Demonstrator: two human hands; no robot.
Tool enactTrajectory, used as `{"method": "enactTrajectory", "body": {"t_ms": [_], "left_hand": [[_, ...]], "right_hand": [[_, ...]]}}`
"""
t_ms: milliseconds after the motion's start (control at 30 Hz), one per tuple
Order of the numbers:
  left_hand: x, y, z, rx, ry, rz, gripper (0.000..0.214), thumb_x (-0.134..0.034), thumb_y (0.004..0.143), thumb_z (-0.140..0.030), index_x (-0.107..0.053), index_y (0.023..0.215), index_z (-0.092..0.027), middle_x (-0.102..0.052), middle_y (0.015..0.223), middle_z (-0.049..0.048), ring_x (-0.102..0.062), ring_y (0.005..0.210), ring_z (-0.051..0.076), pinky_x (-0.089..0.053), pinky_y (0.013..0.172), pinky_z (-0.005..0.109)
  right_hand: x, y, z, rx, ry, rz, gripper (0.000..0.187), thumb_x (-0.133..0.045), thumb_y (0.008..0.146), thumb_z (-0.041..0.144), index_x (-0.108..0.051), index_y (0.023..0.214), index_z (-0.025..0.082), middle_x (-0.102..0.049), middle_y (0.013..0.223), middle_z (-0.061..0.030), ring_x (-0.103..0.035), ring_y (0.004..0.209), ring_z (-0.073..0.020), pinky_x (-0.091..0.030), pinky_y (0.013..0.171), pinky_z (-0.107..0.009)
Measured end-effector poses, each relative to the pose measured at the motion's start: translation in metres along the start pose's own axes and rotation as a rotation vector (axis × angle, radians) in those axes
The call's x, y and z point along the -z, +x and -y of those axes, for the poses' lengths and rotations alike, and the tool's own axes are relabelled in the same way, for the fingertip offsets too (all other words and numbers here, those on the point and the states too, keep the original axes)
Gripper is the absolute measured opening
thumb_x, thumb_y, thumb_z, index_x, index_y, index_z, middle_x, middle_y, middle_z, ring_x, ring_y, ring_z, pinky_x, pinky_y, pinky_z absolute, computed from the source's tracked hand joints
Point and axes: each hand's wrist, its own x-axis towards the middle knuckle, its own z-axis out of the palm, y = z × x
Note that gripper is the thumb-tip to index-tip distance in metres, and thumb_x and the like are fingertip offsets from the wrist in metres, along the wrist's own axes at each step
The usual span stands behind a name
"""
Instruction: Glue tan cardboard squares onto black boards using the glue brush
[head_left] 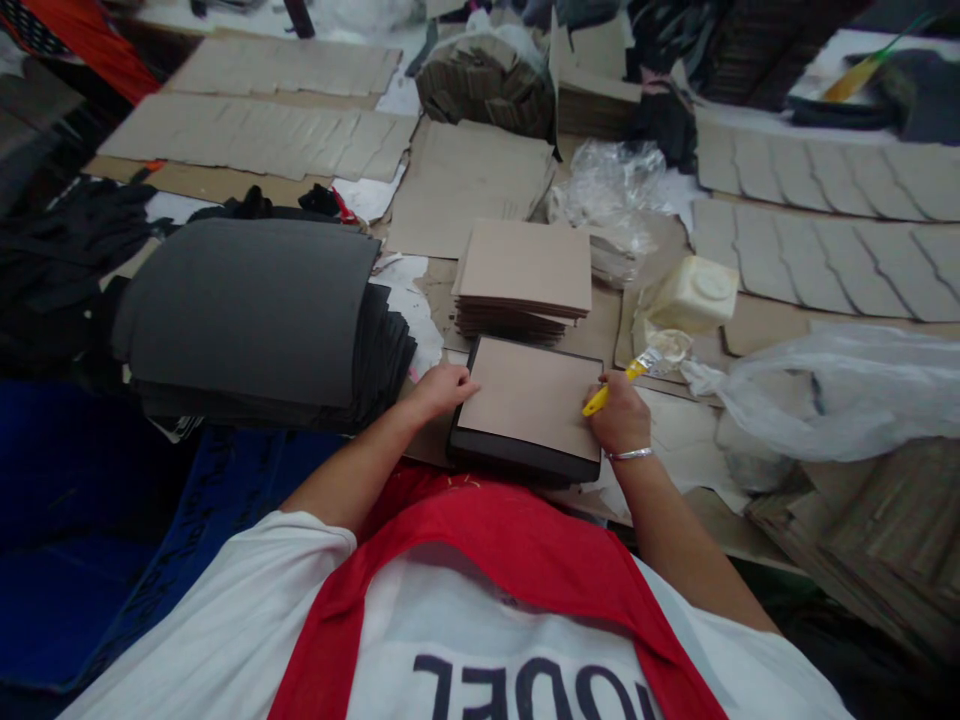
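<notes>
A tan cardboard sheet (534, 395) lies on a black backing piece (517, 462) right in front of me. My left hand (442, 387) presses on the sheet's left edge with its fingers curled. My right hand (619, 415) rests at the sheet's right edge, closed round a yellow-handled brush (628, 373) whose pale bristles point up and to the right. A silver bangle circles my right wrist.
A stack of tan cardboard sheets (525, 275) sits just behind the work piece. A thick pile of dark grey sheets (251, 315) lies at left. A whitish plastic jug (694, 295) and clear plastic bags (840, 390) lie at right. Rows of cardboard pieces (825, 250) are spread farther off.
</notes>
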Motion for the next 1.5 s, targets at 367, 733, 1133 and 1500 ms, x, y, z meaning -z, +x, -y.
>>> {"method": "enactTrajectory", "body": {"t_ms": [367,733,1133,1500], "left_hand": [[0.001,-0.01,-0.01,-0.127,0.064,-0.143,0.022,-0.06,0.076,-0.022,-0.057,0.098,-0.019,-0.061,0.094,0.0068,-0.057,0.086,0.019,-0.041,0.074,0.027],[-0.004,-0.027,-0.022,0.081,-0.067,-0.113,0.035,-0.057,0.073,-0.041,-0.054,0.1,-0.018,-0.06,0.071,0.0011,-0.056,0.065,0.017,-0.036,0.059,0.025],[-0.028,-0.012,0.006,0.134,-0.493,-0.177,0.047,-0.062,0.068,-0.036,-0.052,0.108,-0.015,-0.057,0.062,-0.0042,-0.055,0.057,0.013,-0.04,0.057,0.024],[-0.028,-0.008,0.014,0.073,-0.669,-0.142,0.038,-0.062,0.07,-0.028,-0.051,0.104,-0.015,-0.05,0.057,-0.0075,-0.047,0.048,0.009,-0.036,0.05,0.021]], "right_hand": [[0.009,-0.005,0.007,-0.062,-0.116,0.006,0.03,-0.047,0.082,0.033,-0.054,0.105,0.015,-0.058,0.079,-0.0091,-0.05,0.067,-0.0189,-0.033,0.057,-0.028],[0.013,0.0,-0.006,-0.136,0.065,0.133,0.031,-0.051,0.082,0.033,-0.051,0.11,0.019,-0.064,0.093,-0.0084,-0.058,0.077,-0.0212,-0.038,0.066,-0.029],[0.003,-0.01,-0.001,-0.106,0.004,0.007,0.028,-0.044,0.087,0.031,-0.051,0.108,0.015,-0.061,0.089,-0.0088,-0.054,0.075,-0.0178,-0.035,0.062,-0.026],[-0.001,-0.008,0.002,-0.074,0.03,-0.074,0.029,-0.049,0.083,0.031,-0.053,0.106,0.015,-0.06,0.085,-0.0087,-0.05,0.071,-0.0169,-0.034,0.062,-0.027]]}}
